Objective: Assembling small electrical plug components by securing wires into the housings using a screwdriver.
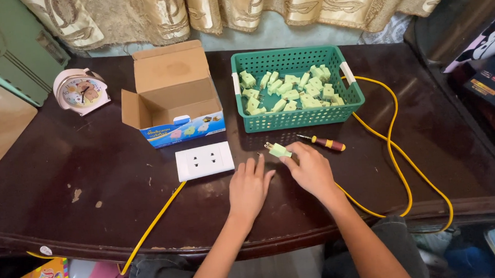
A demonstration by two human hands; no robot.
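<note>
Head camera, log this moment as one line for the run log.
right hand: fingers on green plug | left hand: flat on table | screwdriver beside basket

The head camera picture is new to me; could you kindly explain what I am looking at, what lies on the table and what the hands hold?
This is one view, from a camera worn on a person's head, looking down at their own bare hands over a dark wooden table. The right hand pinches a small pale green plug with metal prongs. The left hand rests flat on the table, holding nothing. Behind the hands lie a white socket block on a yellow cable, a screwdriver with a red and yellow handle, and a green basket full of similar green plugs. Farther left stand an open cardboard box and a pink alarm clock.
</note>
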